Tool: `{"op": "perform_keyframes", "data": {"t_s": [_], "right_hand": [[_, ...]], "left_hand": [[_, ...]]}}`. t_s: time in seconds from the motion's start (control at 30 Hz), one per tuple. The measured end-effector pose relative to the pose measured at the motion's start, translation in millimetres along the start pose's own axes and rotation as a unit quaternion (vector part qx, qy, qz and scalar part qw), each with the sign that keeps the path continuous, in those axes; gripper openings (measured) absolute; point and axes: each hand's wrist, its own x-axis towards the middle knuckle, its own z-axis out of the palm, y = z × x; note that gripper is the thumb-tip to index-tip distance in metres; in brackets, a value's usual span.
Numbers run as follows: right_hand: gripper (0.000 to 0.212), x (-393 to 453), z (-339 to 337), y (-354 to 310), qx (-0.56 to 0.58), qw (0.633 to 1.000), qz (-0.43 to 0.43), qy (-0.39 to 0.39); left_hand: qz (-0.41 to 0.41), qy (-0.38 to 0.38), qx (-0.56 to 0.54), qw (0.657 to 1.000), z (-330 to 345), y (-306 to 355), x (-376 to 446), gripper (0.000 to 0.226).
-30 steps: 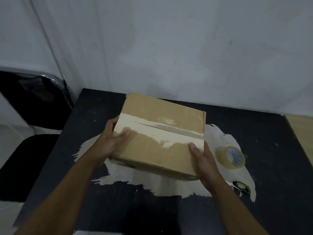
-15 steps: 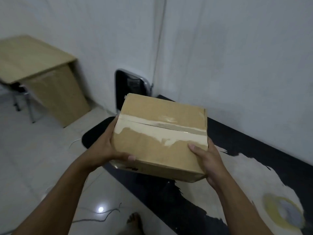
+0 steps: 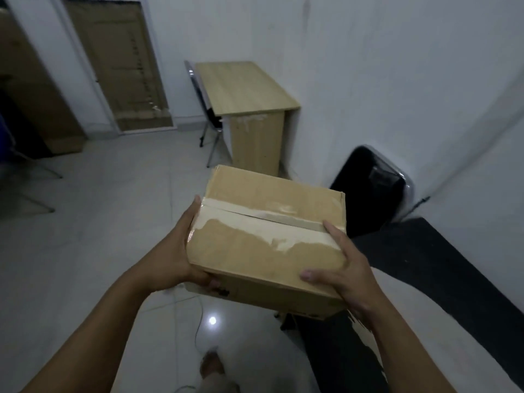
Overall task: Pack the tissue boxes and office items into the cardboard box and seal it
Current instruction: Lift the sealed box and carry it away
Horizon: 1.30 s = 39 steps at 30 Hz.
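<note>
A closed brown cardboard box [image 3: 263, 245], with a pale tape strip across its top seam, hangs in the air over the tiled floor to the left of the black table. My left hand [image 3: 181, 251] grips its left side, fingers curled under the bottom edge. My right hand [image 3: 340, 268] clasps the near right corner, thumb lying on the top face. The box's contents are hidden.
The black table [image 3: 425, 265] with a worn pale patch lies at the lower right. A black chair [image 3: 371, 191] stands against the white wall. A wooden desk [image 3: 246, 89] and a folding chair stand farther back. A cable and my foot [image 3: 211, 361] are on the floor.
I have lifted the box off the black table and turned left with it. The tape roll has left the view, and the floor, desk and door have come into sight.
</note>
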Motion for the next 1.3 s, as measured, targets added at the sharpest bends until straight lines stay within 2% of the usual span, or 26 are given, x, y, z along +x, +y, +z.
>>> {"op": "perform_keyframes", "data": {"t_s": [0.1,0.23,0.4,0.6,0.9,1.13,1.3], "right_hand": [[0.104,47.8,35.1,-16.5,-0.049,0.996,-0.054,-0.06],[0.113,109.1,83.8,-36.1,-0.112,0.981,-0.108,-0.118],[0.123,177.9,155.1,-64.1,-0.166,0.964,-0.128,-0.164],[0.119,253.2,215.1,-86.1,-0.188,0.946,-0.15,-0.215],[0.124,376.9,272.8,-91.6,-0.231,0.918,-0.162,-0.279],[0.125,518.8,300.2,-96.3,-0.209,0.914,-0.159,-0.31],[0.126,604.6,320.8,-116.5,-0.207,0.903,-0.178,-0.331]], "left_hand": [[-0.014,0.049,0.016,0.999,-35.1,-28.1,-1.4,0.151],[0.001,0.094,0.07,0.993,-90.0,-60.6,10.6,0.133],[-0.015,0.155,0.096,0.983,-157.6,-103.5,20.6,0.128],[-0.05,0.214,0.084,0.972,-207.9,-140.2,30.2,0.125],[-0.11,0.236,0.094,0.961,-268.0,-177.1,95.8,0.125],[-0.16,0.236,0.118,0.951,-337.0,-193.9,205.9,0.127],[-0.168,0.257,0.131,0.943,-381.1,-203.1,264.1,0.126]]}}
